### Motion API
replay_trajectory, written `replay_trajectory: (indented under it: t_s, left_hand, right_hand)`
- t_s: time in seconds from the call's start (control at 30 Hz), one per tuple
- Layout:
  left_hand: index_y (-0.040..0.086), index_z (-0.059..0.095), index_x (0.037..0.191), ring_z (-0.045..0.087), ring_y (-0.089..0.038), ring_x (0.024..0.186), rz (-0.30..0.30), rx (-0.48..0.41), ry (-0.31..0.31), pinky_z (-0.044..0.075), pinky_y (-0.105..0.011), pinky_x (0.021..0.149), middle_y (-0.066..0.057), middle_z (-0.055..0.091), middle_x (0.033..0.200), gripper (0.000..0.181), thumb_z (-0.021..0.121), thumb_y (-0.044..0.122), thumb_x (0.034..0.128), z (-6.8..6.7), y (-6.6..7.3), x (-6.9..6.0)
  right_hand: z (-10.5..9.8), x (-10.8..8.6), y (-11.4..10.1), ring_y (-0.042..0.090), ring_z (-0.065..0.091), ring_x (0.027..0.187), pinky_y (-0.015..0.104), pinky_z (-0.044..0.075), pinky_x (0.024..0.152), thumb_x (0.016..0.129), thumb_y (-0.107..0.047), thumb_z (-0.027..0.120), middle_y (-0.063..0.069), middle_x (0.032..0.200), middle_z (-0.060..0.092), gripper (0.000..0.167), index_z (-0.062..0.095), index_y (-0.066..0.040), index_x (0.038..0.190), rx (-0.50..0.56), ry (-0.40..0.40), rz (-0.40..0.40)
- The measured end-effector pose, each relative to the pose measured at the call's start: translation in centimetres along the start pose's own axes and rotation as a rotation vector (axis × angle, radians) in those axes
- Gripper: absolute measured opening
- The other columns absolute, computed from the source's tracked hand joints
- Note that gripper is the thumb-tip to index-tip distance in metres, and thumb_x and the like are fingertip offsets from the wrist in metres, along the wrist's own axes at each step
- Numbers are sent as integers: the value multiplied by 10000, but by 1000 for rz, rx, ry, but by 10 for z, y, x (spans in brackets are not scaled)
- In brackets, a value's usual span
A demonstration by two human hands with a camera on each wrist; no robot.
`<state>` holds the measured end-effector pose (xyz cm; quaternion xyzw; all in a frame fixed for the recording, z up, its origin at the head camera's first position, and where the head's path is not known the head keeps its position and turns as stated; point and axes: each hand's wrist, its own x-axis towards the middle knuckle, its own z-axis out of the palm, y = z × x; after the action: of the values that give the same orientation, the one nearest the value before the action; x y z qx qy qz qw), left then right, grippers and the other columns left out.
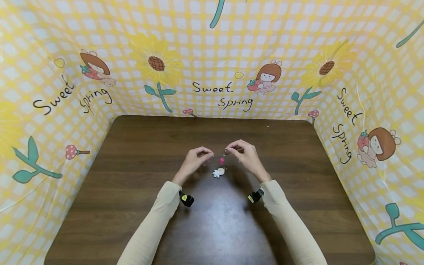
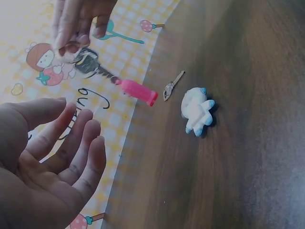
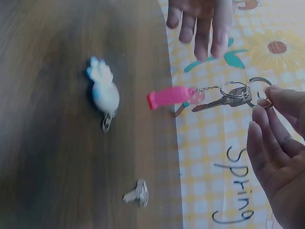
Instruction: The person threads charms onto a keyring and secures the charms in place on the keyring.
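My right hand [image 1: 245, 154] pinches a metal key ring [image 3: 261, 83] between thumb and fingers, above the table. From the ring hang a metal key [image 3: 217, 103] and a bright pink charm [image 3: 170, 96] on a short chain. My left hand [image 1: 195, 160] is beside it on the left, fingers loosely bent, thumb apart and nothing held. Below the hands a white figure charm [image 2: 196, 111] with blue tips lies on the table, a small metal clasp [image 3: 106, 123] at one end. A small loose key [image 2: 174, 86] lies near this charm.
The dark wooden table [image 1: 139, 147] has rounded corners. A yellow checked cloth [image 1: 212, 48] printed with flowers stands around its back and sides. Both wrists carry black straps with small cameras [image 1: 187, 199].
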<state>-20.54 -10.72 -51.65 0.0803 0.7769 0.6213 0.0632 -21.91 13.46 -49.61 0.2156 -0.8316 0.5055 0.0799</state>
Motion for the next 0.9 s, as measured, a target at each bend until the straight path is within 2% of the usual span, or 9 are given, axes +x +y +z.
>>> replay_trajectory:
  t_s: [0.07, 0.2, 0.4, 0.5, 0.57, 0.63, 0.73, 0.83, 0.9]
  left_hand:
    - [-30, 750, 1111, 692, -469, 959, -2, -2, -4, 608, -540, 826, -218, 762, 1059, 183, 717, 130, 1028, -1, 1, -1]
    - [-38, 743, 1114, 681, -509, 983, -5, -6, -15, 613, -482, 809, -293, 738, 1108, 175, 695, 112, 1038, -2, 1, -1]
    - [-52, 734, 1105, 676, -516, 981, -19, 5, -22, 597, -562, 840, -291, 740, 1095, 153, 680, 76, 1040, 3, -2, -2]
    - [-42, 734, 1097, 682, -499, 935, -37, 28, -24, 598, -562, 821, -295, 734, 1072, 146, 695, 82, 1031, 8, -7, -3]
    - [-22, 741, 1086, 687, -483, 885, -50, 50, -23, 605, -532, 752, -282, 736, 1033, 136, 713, 95, 1022, 14, -12, -4]
    - [-1, 748, 1068, 687, -452, 811, -50, 90, -17, 597, -468, 658, -245, 741, 973, 120, 739, 99, 1003, 19, -17, -4]
    - [15, 756, 1024, 683, -322, 737, -30, 156, -1, 544, -335, 584, -156, 752, 908, 83, 777, 70, 965, 27, -25, -3]
    - [6, 750, 976, 656, -170, 716, 14, 222, 21, 505, -248, 624, -100, 756, 878, 83, 805, 23, 917, 35, -32, -2]
    - [1, 742, 959, 637, -115, 715, 44, 255, 32, 496, -234, 657, -94, 757, 873, 98, 815, 10, 895, 40, -35, -1]
  right_hand:
    - [-5, -2, 4, 232, 723, 845, 320, 589, 747, 1002, -92, 746, 60, 989, 755, 56, 788, -55, 1000, -13, 11, 10]
    - [-15, -7, 13, 208, 714, 863, 363, 600, 792, 987, -67, 757, 79, 983, 762, 43, 788, -37, 993, -36, 40, 21]
    - [-27, -16, 24, 235, 726, 870, 425, 612, 819, 981, -38, 755, 121, 986, 766, 46, 775, -3, 1003, -29, 78, 51]
    - [-32, -21, 31, 257, 735, 883, 376, 611, 830, 982, -41, 754, 136, 994, 770, 59, 770, 5, 1014, -41, 89, 80]
    - [-35, -24, 38, 253, 733, 885, 309, 598, 824, 984, -43, 752, 145, 990, 774, 65, 769, 11, 1016, -52, 99, 109]
    - [-38, -29, 45, 237, 724, 888, 237, 568, 816, 987, -45, 749, 158, 987, 776, 74, 766, 20, 1018, -74, 108, 144]
    - [-42, -35, 57, 201, 686, 865, 181, 505, 780, 993, -56, 745, 163, 971, 774, 87, 770, 25, 1013, -97, 134, 222]
    - [-47, -43, 68, 189, 663, 819, 185, 483, 730, 1004, -72, 730, 161, 938, 763, 105, 771, 24, 1021, -104, 156, 307]
    - [-49, -48, 73, 195, 661, 776, 192, 486, 689, 1011, -89, 723, 152, 910, 756, 122, 769, 22, 1031, -94, 173, 361]
